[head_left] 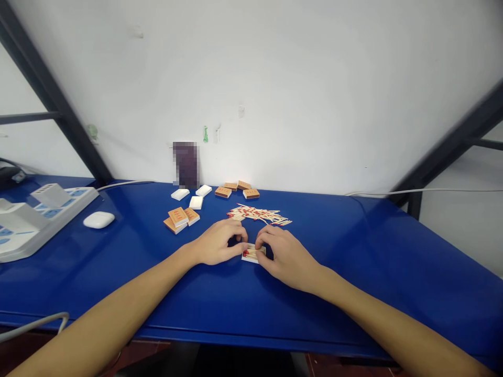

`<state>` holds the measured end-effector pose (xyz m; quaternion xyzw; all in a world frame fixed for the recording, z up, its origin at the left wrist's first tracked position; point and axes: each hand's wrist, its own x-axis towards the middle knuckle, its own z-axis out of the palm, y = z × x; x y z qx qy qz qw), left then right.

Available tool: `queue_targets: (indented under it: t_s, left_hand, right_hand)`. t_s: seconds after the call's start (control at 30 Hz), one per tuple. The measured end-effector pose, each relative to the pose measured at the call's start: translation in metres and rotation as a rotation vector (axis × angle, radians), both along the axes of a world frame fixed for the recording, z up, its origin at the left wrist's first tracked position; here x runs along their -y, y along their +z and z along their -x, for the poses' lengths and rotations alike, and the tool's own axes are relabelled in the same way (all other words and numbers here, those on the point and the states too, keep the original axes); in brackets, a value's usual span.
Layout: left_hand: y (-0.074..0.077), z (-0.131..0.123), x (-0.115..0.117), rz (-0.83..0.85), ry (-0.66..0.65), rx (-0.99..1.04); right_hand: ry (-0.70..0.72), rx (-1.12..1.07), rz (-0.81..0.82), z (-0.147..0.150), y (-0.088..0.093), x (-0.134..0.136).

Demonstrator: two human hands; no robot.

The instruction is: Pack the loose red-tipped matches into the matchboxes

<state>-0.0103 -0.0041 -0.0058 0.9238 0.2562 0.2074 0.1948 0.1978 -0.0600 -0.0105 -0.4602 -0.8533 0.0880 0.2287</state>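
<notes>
A small white matchbox tray (248,259) holding red-tipped matches (250,253) lies on the blue table between my hands. My left hand (220,243) curls at the tray's left end, with the thumb against its edge and the fingers bent behind. From the right, my right hand (288,257) reaches over the tray, thumb and forefinger closed on the matches inside. Those fingertips hide part of the tray's right side. Just beyond both hands spreads a loose pile of matches (259,213), most heads pointing left.
Orange matchboxes (178,217) lie stacked at the left, and more matchboxes (222,192) stand near the wall. White trays (196,202) sit between them. Further left are a white earbud case (99,220) and a power strip (58,222). A dark pixelated object (186,165) leans on the wall.
</notes>
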Motion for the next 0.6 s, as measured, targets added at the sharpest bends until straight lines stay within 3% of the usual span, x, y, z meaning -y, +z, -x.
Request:
queue_targets:
  t_s: [0.3,0.6]
  left_hand:
    - [-0.0034,0.0017,-0.0018,-0.024,-0.036,-0.032]
    - [-0.0020,0.0006,-0.0001,-0.030,-0.039,-0.046]
  right_hand:
    - [-0.053,0.038,0.028,-0.0014,0.0041,-0.0009]
    - [0.071,0.028,0.025,-0.0055,0.0047,-0.0068]
